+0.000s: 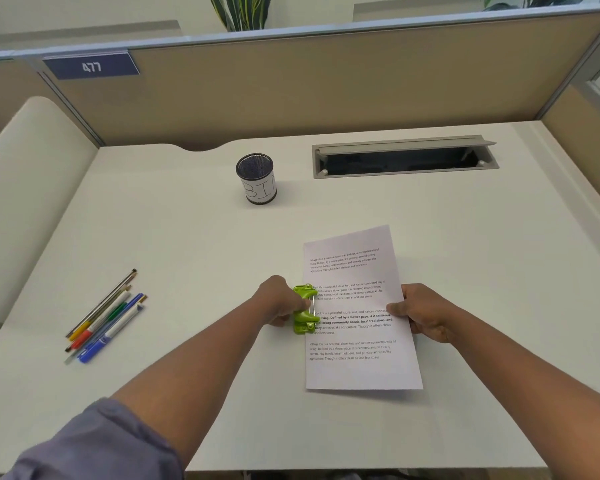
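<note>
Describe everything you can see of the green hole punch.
The hole punch is small, bright green and looks plastic, with a thin metal bar along its paper side. It sits on the white desk, over the left edge of the printed sheet of paper, near its middle. The left hand grips it from the left.

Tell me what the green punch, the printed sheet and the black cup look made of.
Small lime-green hole punch: glossy moulded plastic by its sheen; its thin bright bar looks like metal. White printed sheet: matte paper, thin, lying flat. Black cylindrical pen cup: apparently wire mesh, a fine grid showing near the rim, wrapped in a white paper label.
</note>
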Demonstrator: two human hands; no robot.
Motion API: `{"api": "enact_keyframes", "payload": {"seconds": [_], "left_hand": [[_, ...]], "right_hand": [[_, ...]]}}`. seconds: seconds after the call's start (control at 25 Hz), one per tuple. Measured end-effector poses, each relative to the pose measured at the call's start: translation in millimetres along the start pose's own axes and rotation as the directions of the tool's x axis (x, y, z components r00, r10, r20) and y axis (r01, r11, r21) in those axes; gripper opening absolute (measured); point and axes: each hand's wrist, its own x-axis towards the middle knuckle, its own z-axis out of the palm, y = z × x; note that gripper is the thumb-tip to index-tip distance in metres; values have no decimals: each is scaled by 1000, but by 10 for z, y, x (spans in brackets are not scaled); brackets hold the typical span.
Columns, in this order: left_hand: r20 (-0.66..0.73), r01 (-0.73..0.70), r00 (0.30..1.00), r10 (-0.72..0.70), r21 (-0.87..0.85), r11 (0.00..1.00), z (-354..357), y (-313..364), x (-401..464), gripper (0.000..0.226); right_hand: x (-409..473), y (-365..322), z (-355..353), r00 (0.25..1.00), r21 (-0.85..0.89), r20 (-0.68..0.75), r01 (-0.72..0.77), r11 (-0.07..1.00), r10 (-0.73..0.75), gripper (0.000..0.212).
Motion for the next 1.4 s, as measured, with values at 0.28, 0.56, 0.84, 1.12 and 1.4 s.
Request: {"api": "enact_keyframes", "payload": {"seconds": [0.28, 0.56, 0.84, 1.12, 1.4], "left_hand": [[-12, 40, 999, -40, -13, 999, -5, -37, 139, 39], [77, 10, 997, -1, -120, 993, -26, -104, 111, 41], [90, -11, 995, 36, -263, 965, -9, -136, 32, 53], [-256, -153, 959, 122, -105, 983, -33, -160, -63, 67], [-35, -450, 881, 472, -367, 814, 536, 612, -305, 90]], "right_hand": [[60, 31, 0, 1000, 29, 5, -17, 999, 16, 28], [40, 69, 32, 1000, 46, -3, -16, 999, 16, 28], [-113, 24, -72, 1000, 47, -30, 7, 999, -6, 27], [-442, 187, -447, 996, 140, -87, 44, 989, -32, 27], [-822, 318, -724, 961, 179, -203, 227, 957, -190, 27]]}}
